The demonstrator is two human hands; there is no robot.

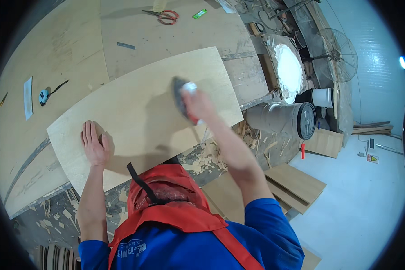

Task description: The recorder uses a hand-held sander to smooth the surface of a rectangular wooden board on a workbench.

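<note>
A large pale wooden sheet (135, 99) lies across the workbench in front of me, its far edge slightly curved. My left hand (94, 143) rests flat on its near left part, fingers stretched out. Toward the right side of the sheet, my right hand (200, 107) is closed round the handle of a clothes iron (181, 96). The iron has a dark soleplate and a white and red body, and it is smeared by motion. Its face is down over the sheet; whether it touches everywhere I cannot tell.
Scissors (168, 17), a green packet (200, 14), a metal strip (126, 45) and a tape measure (43, 96) lie on the bench. A clear drum (274, 118), a basin of white material (289, 67) and a fan (335, 55) stand right. Wood shavings and boards (296, 184) cover the floor.
</note>
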